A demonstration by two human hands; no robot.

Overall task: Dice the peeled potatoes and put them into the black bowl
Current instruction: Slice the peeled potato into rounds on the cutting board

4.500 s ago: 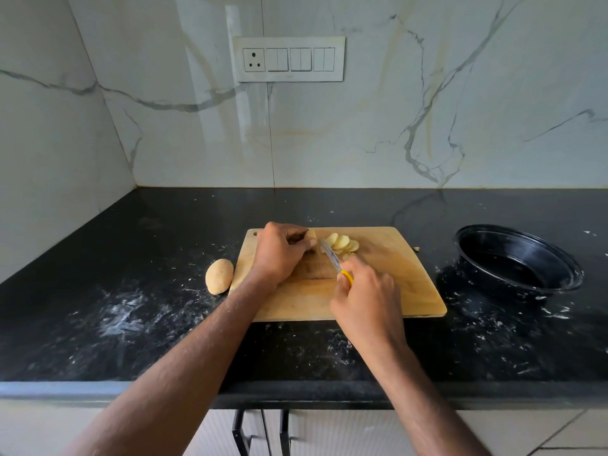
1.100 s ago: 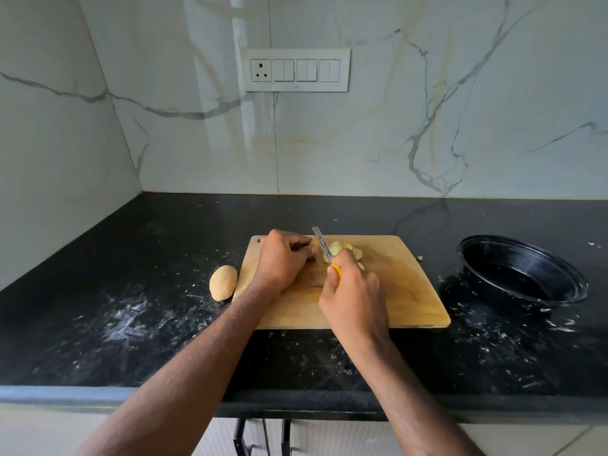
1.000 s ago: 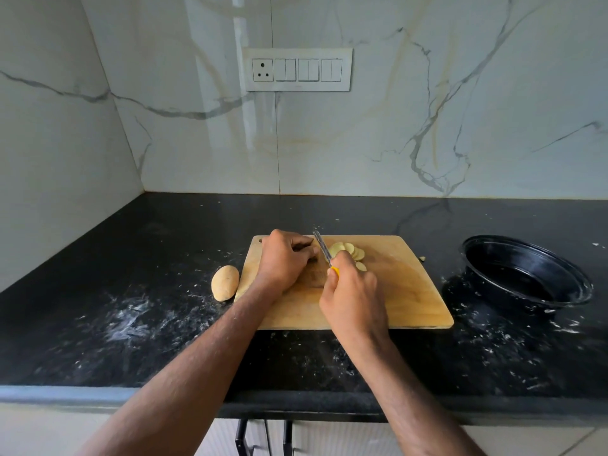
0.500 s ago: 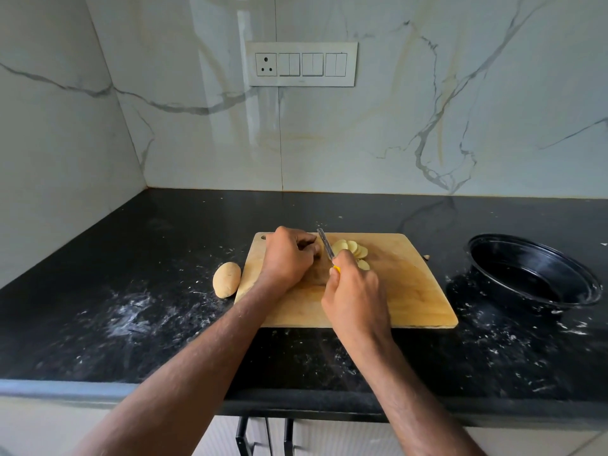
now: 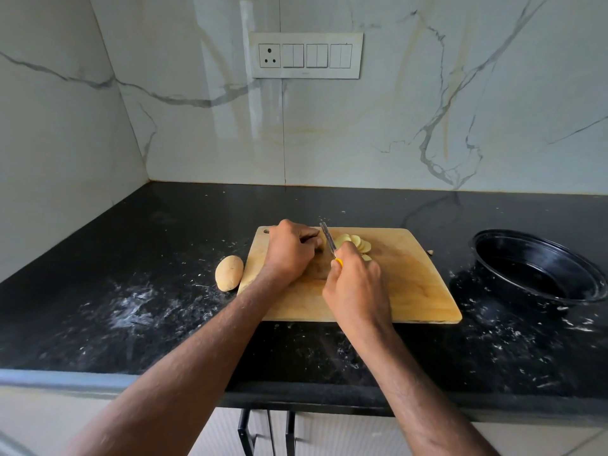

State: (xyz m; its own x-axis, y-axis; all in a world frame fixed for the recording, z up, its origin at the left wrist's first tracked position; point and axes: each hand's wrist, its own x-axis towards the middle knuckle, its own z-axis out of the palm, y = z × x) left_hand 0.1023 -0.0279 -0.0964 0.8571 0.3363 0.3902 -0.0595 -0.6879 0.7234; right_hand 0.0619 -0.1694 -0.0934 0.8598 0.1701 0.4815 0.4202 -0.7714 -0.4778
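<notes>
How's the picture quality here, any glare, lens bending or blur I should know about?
Head view: a bright vertical glare streak runs down the marble wall beside the switch panel; the wide-angle lens bows the counter edge and stretches the forearms; the knife and potato slices are small but fairly sharp; the black bowl interior is too dark for detail.

One head-worn camera looks forward and down, close over the counter [image 5: 164,324], facing the marble wall [image 5: 394,133].

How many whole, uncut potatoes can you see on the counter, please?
1. The whole potato lies on the black counter against the cutting board's left edge. Another, partly sliced, may be hidden under the left hand.
</notes>
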